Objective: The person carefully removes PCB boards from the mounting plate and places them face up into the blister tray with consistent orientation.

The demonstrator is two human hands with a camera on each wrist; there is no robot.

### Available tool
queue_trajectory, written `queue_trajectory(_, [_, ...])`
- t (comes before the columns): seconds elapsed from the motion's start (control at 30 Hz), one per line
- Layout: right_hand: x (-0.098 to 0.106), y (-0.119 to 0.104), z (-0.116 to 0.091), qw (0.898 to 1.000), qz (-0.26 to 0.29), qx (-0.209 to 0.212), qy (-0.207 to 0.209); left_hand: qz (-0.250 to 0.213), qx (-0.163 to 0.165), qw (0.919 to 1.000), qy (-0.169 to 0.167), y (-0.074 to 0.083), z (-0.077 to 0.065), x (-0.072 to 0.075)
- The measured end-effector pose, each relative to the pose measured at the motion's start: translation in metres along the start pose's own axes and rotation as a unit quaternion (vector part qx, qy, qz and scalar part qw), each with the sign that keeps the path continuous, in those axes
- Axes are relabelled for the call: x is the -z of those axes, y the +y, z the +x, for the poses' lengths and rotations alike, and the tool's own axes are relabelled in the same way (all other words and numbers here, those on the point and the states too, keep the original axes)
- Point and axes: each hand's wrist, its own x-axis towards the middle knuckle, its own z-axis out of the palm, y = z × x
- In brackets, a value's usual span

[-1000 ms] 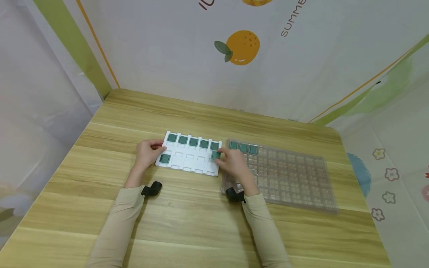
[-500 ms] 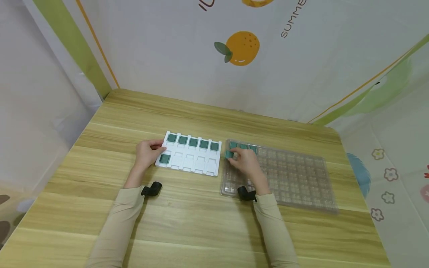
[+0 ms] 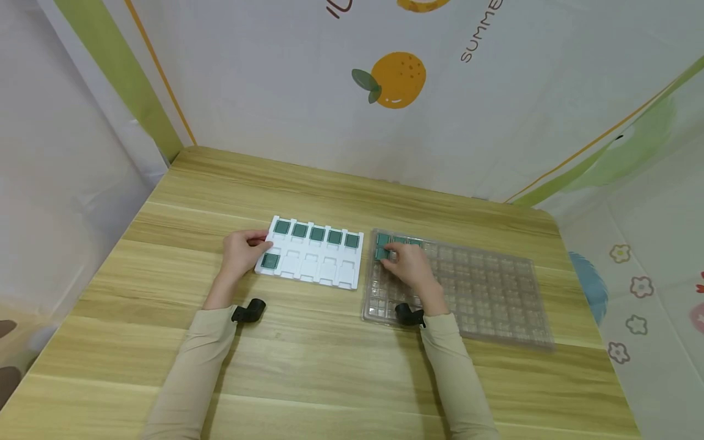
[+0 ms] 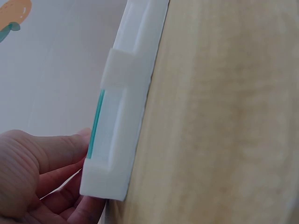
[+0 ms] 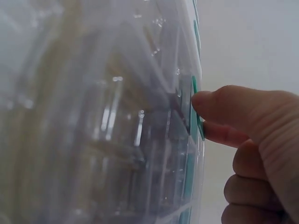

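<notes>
My left hand (image 3: 239,252) grips the left edge of a white plastic tray (image 3: 310,267); in the left wrist view the thumb (image 4: 65,149) lies along its side, the fingers curled beneath. Five square green circuit boards fill its back row, and one green board (image 3: 270,261) sits at its front left. My right hand (image 3: 409,266) pinches another small green circuit board (image 3: 381,253) at the second pocket of a clear tray's (image 3: 484,293) left column. Seen from the right wrist, that board (image 5: 195,102) stands slightly tilted against the pocket, between thumb and forefinger.
Three green boards lie in the clear tray's back row, the leftmost board (image 3: 384,239) plainest. Both trays rest side by side on a wooden table (image 3: 308,366), a narrow gap between them. A printed curtain (image 3: 275,91) hangs behind the table.
The right hand has carried a green circuit board rightward from the white tray's right front pocket to the clear tray's second row. The left hand and both trays stay put.
</notes>
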Motion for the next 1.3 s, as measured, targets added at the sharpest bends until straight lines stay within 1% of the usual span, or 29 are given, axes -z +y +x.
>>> queue_trajectory(0.2, [-0.001, 0.002, 0.002, 1.0, 0.004, -0.012, -0.011, 0.006, -0.002, 1.0, 0.002, -0.001, 0.0, 0.0])
queue_trajectory(0.43, [-0.001, 0.005, 0.002, 1.0, 0.008, -0.004, -0.01, 0.007, -0.005, 1.0, 0.003, 0.0, 0.0, 0.0])
queue_trajectory(0.6, [0.001, 0.005, 0.002, 1.0, 0.008, -0.006, -0.016, 0.006, -0.009, 0.9999, 0.001, 0.0, 0.0, 0.0])
queue_trajectory(0.83, [0.001, 0.003, 0.002, 1.0, 0.008, -0.002, -0.004, 0.016, -0.002, 0.9999, -0.002, -0.001, 0.001, 0.0])
queue_trajectory(1.0, [0.003, -0.006, 0.0, 1.0, 0.011, 0.014, 0.014, 0.012, -0.001, 0.9999, -0.002, -0.002, 0.001, 0.0])
queue_trajectory(1.17, [0.003, -0.017, 0.001, 0.999, 0.026, 0.031, 0.016, 0.011, 0.0, 0.9999, -0.001, -0.003, 0.001, -0.001])
queue_trajectory(1.3, [0.001, -0.025, 0.002, 0.999, 0.03, 0.032, 0.015, 0.011, 0.002, 0.9999, 0.0, -0.004, 0.002, -0.001])
